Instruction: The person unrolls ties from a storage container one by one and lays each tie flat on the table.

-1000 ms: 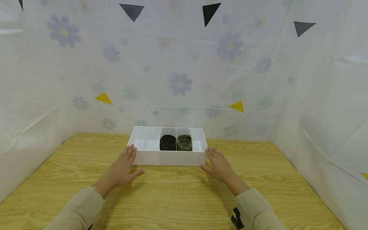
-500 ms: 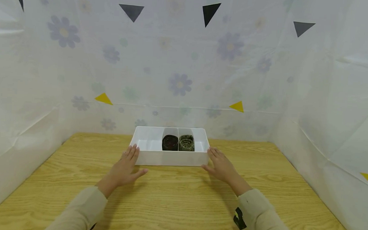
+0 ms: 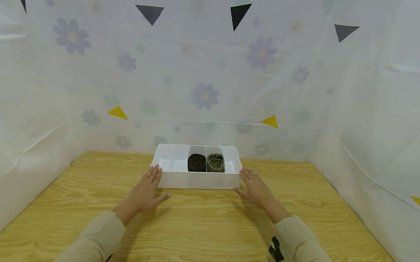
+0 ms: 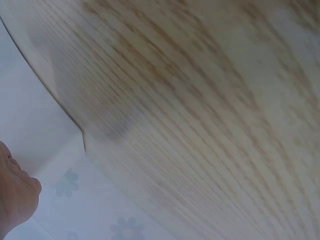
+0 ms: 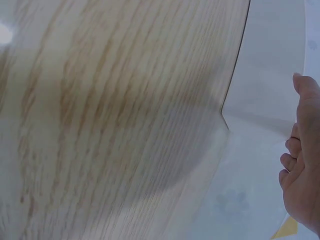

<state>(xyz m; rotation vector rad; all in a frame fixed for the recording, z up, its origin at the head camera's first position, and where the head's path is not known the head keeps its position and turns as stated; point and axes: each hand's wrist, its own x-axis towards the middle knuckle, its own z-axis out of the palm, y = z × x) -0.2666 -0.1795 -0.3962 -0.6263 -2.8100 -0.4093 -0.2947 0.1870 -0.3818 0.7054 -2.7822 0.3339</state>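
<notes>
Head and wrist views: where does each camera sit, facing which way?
Head: on the head, facing forward and down at the box and table; left grip, right grip and sleeves show.
Left wrist: worn there, facing the table and box; part of the left grip shows.
Right wrist: worn there, facing the table and box; part of the right grip shows.
Wrist views share table and box.

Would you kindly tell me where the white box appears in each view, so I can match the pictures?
Head: the white box sits below the centre.
Left wrist: the white box is at the left, partly out of frame.
Right wrist: the white box is at the upper right.
Shared landmark: the wood-grain table.
</notes>
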